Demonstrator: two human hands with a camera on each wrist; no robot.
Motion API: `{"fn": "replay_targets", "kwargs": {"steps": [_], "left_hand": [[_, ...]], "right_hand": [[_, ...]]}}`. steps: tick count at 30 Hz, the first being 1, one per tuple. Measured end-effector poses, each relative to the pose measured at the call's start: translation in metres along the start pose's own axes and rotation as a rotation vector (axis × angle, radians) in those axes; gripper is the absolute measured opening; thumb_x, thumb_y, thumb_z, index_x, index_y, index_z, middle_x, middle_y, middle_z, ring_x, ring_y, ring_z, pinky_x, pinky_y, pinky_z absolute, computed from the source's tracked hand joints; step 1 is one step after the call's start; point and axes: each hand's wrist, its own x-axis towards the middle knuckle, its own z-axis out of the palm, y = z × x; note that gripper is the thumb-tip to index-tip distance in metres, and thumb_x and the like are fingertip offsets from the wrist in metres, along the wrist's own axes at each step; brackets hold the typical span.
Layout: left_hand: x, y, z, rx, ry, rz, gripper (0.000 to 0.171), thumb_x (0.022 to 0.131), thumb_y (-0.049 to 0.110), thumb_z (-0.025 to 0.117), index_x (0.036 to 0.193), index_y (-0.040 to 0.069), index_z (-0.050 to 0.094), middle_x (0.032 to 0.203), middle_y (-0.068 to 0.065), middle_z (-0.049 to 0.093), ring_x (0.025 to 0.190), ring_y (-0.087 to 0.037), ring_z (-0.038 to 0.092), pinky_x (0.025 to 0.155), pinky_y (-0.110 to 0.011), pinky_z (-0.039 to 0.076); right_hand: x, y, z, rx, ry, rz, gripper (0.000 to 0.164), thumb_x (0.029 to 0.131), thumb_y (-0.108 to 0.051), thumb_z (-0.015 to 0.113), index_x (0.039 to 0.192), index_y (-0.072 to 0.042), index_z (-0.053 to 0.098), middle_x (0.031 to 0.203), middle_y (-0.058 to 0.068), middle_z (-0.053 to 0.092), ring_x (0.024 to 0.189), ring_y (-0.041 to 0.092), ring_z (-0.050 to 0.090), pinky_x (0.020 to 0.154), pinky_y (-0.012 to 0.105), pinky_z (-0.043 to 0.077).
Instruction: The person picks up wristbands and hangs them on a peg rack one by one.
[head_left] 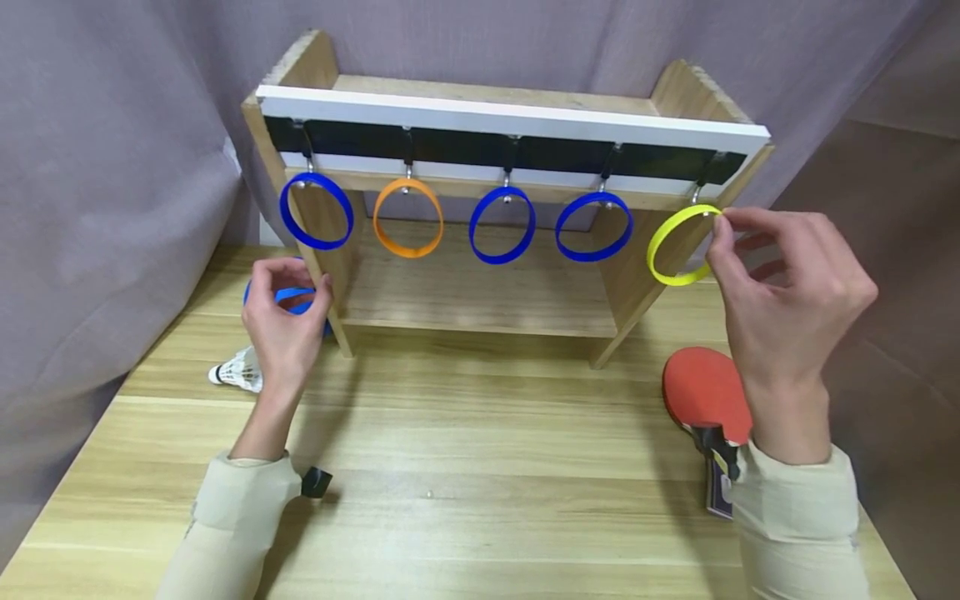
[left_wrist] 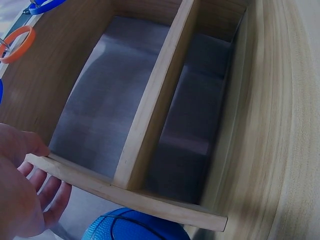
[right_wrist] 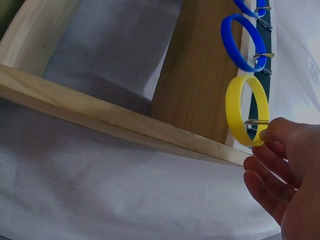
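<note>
My right hand (head_left: 802, 283) pinches a yellow wristband (head_left: 681, 281) between thumb and forefinger. The band hangs around the rightmost hook, as the right wrist view also shows. Blue and orange wristbands hang from the other hooks, with an orange one (head_left: 405, 252) second from the left. These hooks are fixed along the black strip (head_left: 457, 143) on the front of a small wooden shelf (head_left: 480, 300). At the shelf's left side my left hand (head_left: 288, 342) grips the edge of the side panel (left_wrist: 85, 177), thumb inside and fingers outside.
A blue ball (left_wrist: 135, 227) lies behind the left hand, partly hidden. Near it is a white shuttlecock (head_left: 243, 372). On the right, a red table tennis bat (head_left: 705, 387) lies on the wooden table (head_left: 480, 467), partly under the right forearm. Grey cloth (head_left: 150, 125) hangs behind.
</note>
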Motion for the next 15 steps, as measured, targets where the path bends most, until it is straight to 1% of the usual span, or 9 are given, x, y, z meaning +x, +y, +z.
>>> {"fn": "replay_targets", "kwargs": {"steps": [7,11,12,14,15], "left_hand": [[0.0009,0.0005,0.0006,0.002,-0.012,0.001,0.029,0.081,-0.006,0.070,0.105,-0.014,0.056,0.093,-0.022,0.063,0.078,-0.025,0.062,0.069,-0.019,0.056],[0.0023,-0.0004,0.0005,0.000,-0.032,0.010,0.030,0.082,-0.006,0.070,0.106,-0.014,0.055,0.094,-0.023,0.063,0.080,-0.026,0.062,0.070,-0.020,0.057],[0.0028,-0.0013,0.0002,0.001,-0.039,0.013,0.031,0.082,-0.006,0.070,0.107,-0.015,0.054,0.094,-0.023,0.063,0.080,-0.027,0.062,0.070,-0.020,0.057],[0.0040,-0.0047,-0.0010,0.015,-0.059,0.018,0.033,0.082,-0.005,0.071,0.109,-0.014,0.054,0.096,-0.022,0.063,0.082,-0.028,0.062,0.071,-0.022,0.057],[0.0047,-0.0079,-0.0026,0.031,-0.071,0.022,0.034,0.082,-0.003,0.071,0.110,-0.012,0.054,0.098,-0.020,0.063,0.083,-0.028,0.062,0.072,-0.022,0.057]], "right_hand": [[-0.0013,0.0015,-0.0012,-0.012,-0.022,-0.012,0.022,0.089,-0.023,0.069,0.096,-0.005,0.078,0.087,0.009,0.073,0.076,0.030,0.068,0.070,0.001,0.040],[-0.0019,0.0003,-0.0017,-0.001,0.000,0.008,0.021,0.087,-0.024,0.071,0.096,-0.007,0.079,0.087,0.006,0.073,0.076,0.029,0.068,0.070,0.001,0.042],[-0.0018,-0.0003,-0.0025,0.000,0.003,0.014,0.020,0.087,-0.024,0.071,0.097,-0.008,0.079,0.087,0.006,0.073,0.076,0.028,0.068,0.070,0.002,0.042],[-0.0025,-0.0011,-0.0058,0.023,0.013,0.032,0.020,0.086,-0.024,0.072,0.097,-0.009,0.079,0.087,0.005,0.073,0.075,0.020,0.068,0.070,0.003,0.044],[-0.0032,-0.0016,-0.0083,0.044,0.002,0.046,0.020,0.086,-0.023,0.072,0.098,-0.009,0.079,0.088,0.005,0.073,0.076,0.016,0.068,0.070,0.003,0.045]]}}
